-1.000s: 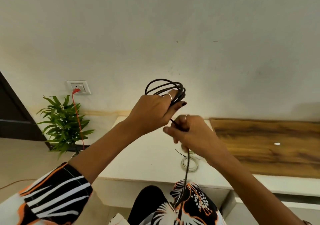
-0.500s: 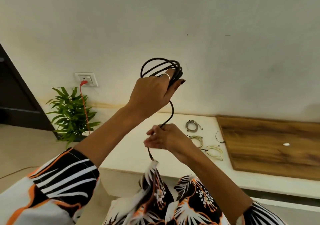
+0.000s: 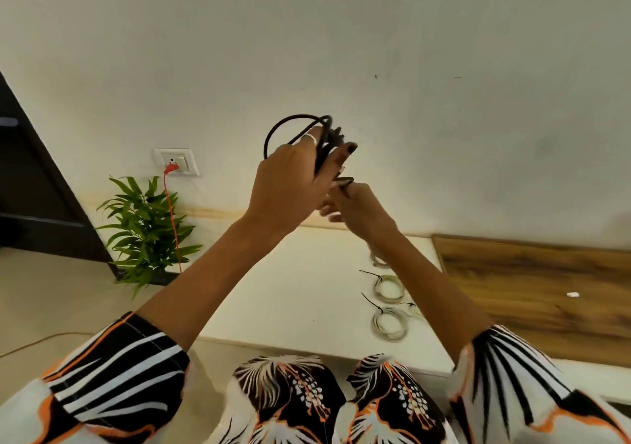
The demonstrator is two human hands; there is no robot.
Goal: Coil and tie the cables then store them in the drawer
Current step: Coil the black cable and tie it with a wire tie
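We hold the black cable (image 3: 300, 136) up in front of the wall, our left hand (image 3: 290, 184) closed around its gathered loops so that they stay together, we judge, while the loose end is wound on. Our right hand (image 3: 358, 208) pinches this short end just beside and below the left one, probably to guide the last turn. The coil stands nearly upright, its loops arching up past the fingers, above the white cabinet (image 3: 290, 293) where tied pale coils (image 3: 389, 320) lie.
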